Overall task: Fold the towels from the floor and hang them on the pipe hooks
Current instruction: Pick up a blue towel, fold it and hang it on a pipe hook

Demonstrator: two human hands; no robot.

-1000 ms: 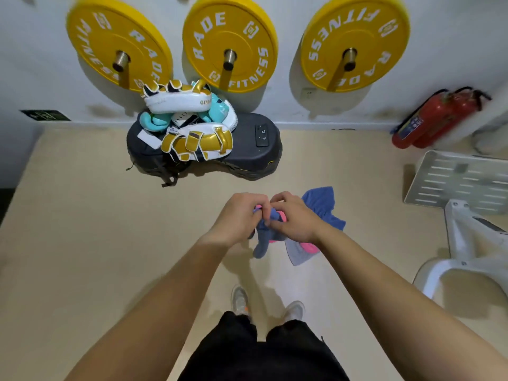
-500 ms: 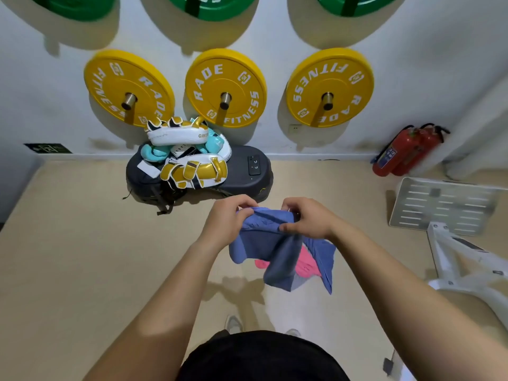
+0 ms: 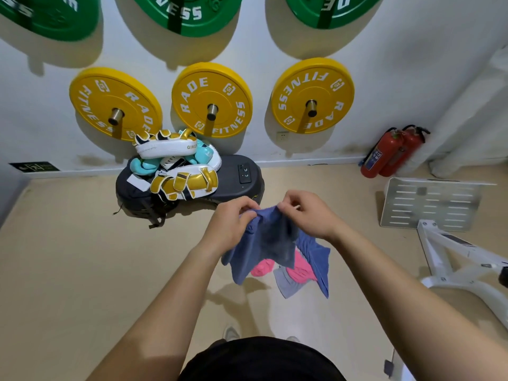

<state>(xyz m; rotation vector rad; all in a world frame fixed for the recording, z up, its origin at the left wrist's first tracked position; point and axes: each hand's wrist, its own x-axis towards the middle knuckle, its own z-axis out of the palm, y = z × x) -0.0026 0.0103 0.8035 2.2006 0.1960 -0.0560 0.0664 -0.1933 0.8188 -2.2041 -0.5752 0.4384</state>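
Here, both hands hold a blue towel (image 3: 270, 240) up off the floor (image 3: 82, 270). The left hand (image 3: 232, 225) has its fingers curled round the top edge. The right hand (image 3: 308, 213) pinches the same edge just beside them, thumb against fingers. Below the fingers the cloth hangs in loose folds. Lower still, a pink towel (image 3: 299, 268) and what may be a grey one (image 3: 286, 285) lie bunched on the floor. Beyond the fingertips stands a black platform (image 3: 242, 185) piled with pads (image 3: 184, 182).
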